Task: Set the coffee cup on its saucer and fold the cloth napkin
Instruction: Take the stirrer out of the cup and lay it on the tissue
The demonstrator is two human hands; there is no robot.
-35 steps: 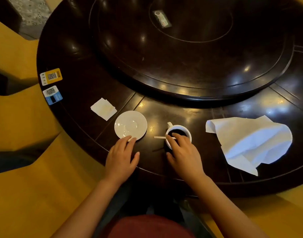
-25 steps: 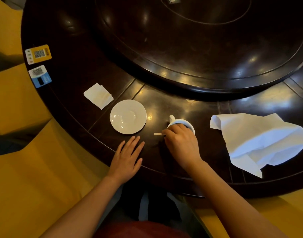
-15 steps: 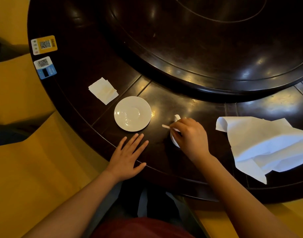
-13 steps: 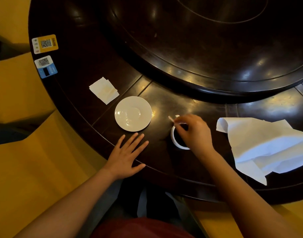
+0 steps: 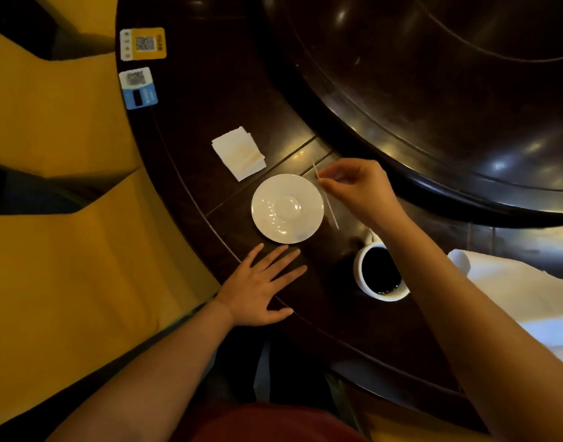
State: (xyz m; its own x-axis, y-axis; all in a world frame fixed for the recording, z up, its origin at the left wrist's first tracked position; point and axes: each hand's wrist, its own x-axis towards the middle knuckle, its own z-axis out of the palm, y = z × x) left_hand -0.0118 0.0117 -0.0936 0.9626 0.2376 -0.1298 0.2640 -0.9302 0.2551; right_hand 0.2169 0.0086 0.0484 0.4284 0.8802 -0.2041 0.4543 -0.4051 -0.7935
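A dark, glossy round table fills the view, with yellow seating curving round its near-left edge. Nearest the person, the left hand lies flat on the table's rim, fingers straight and spread, holding nothing, its fingertips just short of the saucer. To the right, the coffee cup stands on the bare wood, full of dark coffee, apart from the saucer and partly crossed by the right forearm. At the right edge of the view the white cloth napkin lies loose and unfolded on the table. Beyond the left hand, the white saucer sits with nothing on it. The right hand hovers just past the saucer's right rim, thumb and fingertips pinching a thin pale stir stick that slants down beside the saucer. Farther left, a small folded paper napkin lies near the saucer. At the table's far-left edge are two cards with printed codes, one yellow and one blue. Behind it all rises the large raised turntable at the table's centre.
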